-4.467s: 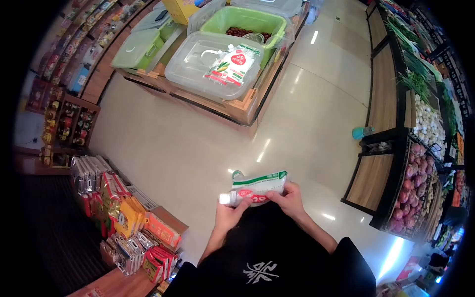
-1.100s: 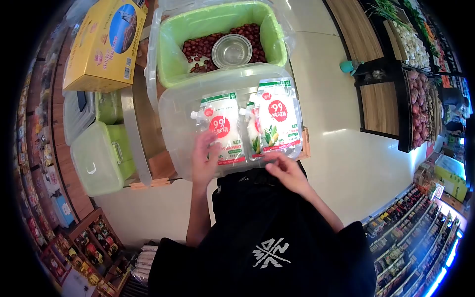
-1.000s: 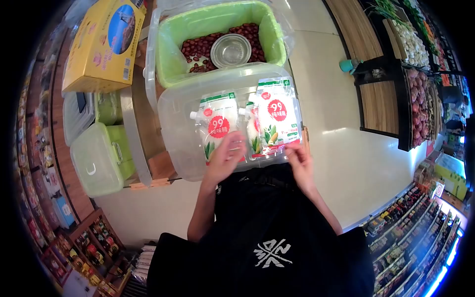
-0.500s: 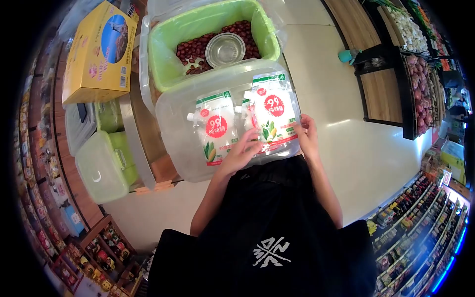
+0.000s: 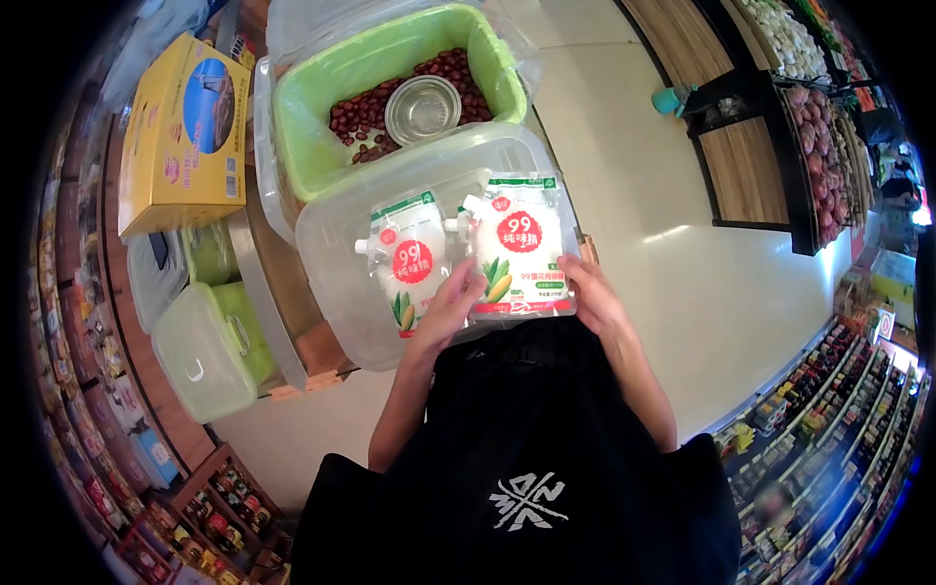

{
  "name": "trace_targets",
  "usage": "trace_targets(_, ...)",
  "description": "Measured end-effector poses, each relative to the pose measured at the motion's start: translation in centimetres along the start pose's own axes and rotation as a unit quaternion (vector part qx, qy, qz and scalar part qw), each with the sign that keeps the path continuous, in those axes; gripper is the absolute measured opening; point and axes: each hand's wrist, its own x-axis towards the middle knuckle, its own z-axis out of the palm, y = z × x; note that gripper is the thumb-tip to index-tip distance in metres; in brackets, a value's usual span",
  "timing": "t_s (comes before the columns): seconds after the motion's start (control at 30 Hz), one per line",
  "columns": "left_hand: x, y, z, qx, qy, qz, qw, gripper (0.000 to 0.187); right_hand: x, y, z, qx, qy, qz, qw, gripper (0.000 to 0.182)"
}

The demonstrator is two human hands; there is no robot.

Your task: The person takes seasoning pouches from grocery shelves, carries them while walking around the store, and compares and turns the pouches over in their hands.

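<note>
In a grocery aisle, a person's left hand [image 5: 444,310] and right hand [image 5: 592,297] pinch the near corners of a white spouted pouch [image 5: 517,249] lying atop a clear lidded bin [image 5: 336,263], beside a second pouch [image 5: 409,268]; squaring it alongside its neighbour appears the step in hand, calling for a light nudge.

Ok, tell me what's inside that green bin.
The green bin holds dark red dried fruits, probably dates, with a round metal bowl sitting on top of them. Whatever lies beneath the bowl and the fruit is hidden.
</note>
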Motion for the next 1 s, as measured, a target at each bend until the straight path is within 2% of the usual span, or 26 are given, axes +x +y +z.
trace_targets(0.07, 0.0, -0.5, 0.3, -0.019, 0.015, 0.026, 0.999, 0.059, -0.8, 0.2, 0.2, 0.032, -0.059, 0.045, 0.997, 0.044)
trace_targets(0.17, -0.1, -0.9, 0.5, -0.038, 0.027, 0.031, 0.998, 0.059, -1.6, 0.8, 1.2, 0.001, -0.051, 0.035, 0.998, 0.043)
trace_targets(0.2, -0.1, -0.9, 0.4, -0.05, 0.019, 0.027, 0.998, 0.058, -1.8, 0.9, 1.5, 0.03, -0.052, 0.033, 0.998, 0.044)
trace_targets(0.3, -0.1, -1.7, 0.1, -0.038, 0.022, 0.035, 0.998, 0.056, -1.9, 2.2, 1.7, -0.027, -0.047, -0.032, 0.998, 0.048)
trace_targets(0.43, -1.9, 0.6, 1.8, -0.054, 0.038, 0.03, 0.997, 0.047, -2.7, 2.2, 1.7, 0.018, -0.061, -0.025, 0.998, 0.047)
trace_targets(0.53, -1.8, 0.2, 1.7, -0.154, -0.026, 0.011, 0.988, 0.041, -3.8, 1.6, 1.9, 0.016, -0.066, -0.01, 0.998, 0.046)
trace_targets(0.6, -1.9, 0.1, 1.8, -0.176, -0.028, -0.001, 0.984, 0.04, -4.7, 1.4, 2.0, 0.011, -0.073, -0.012, 0.997, 0.047)
trace_targets(0.73, -2.1, -0.6, 1.7, -0.22, -0.035, -0.053, 0.974, 0.041, -8.3, 0.6, 2.3, -0.121, -0.029, -0.064, 0.99, 0.052)
trace_targets(0.83, -2.8, -0.7, 3.5, -0.28, -0.081, -0.104, 0.951, 0.043, -10.8, 0.1, 2.5, -0.169, -0.054, -0.129, 0.976, 0.051)
trace_targets(0.87, -3.0, -1.3, 4.0, -0.28, -0.078, -0.081, 0.953, 0.043, -11.0, 0.3, 2.1, -0.161, -0.055, -0.132, 0.977, 0.051)
trace_targets(0.97, -4.8, -1.4, 6.3, -0.051, -0.033, -0.005, 0.998, 0.041, -11.0, 1.4, 0.9, -0.139, -0.058, -0.142, 0.978, 0.052)
trace_targets(1.0, -5.9, -0.8, 7.1, -0.082, -0.026, 0.002, 0.996, 0.039, -11.8, 1.2, 0.9, -0.134, -0.061, -0.145, 0.978, 0.052)
